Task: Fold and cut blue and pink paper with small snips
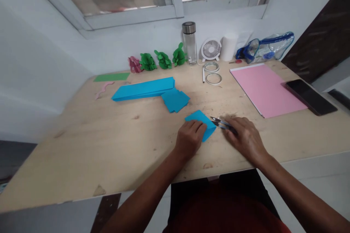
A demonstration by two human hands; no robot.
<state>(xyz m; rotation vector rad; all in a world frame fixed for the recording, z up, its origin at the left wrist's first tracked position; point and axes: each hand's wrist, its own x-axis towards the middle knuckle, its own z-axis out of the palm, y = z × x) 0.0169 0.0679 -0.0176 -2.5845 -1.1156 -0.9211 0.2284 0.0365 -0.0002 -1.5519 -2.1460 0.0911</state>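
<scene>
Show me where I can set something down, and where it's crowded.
Bare: left front of the table, bordered by the blue strips and left hand; also right front, nearer than the phone, beside the right hand. Crowded: between the hands, with blue piece and snips; and the back, from green shapes past bottle and fan to pouch.

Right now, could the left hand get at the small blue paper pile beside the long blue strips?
Probably yes: the small blue paper pile lies a little ahead of the left hand, its near side uncovered. The hand would likely have to leave the blue piece beneath it first.
</scene>
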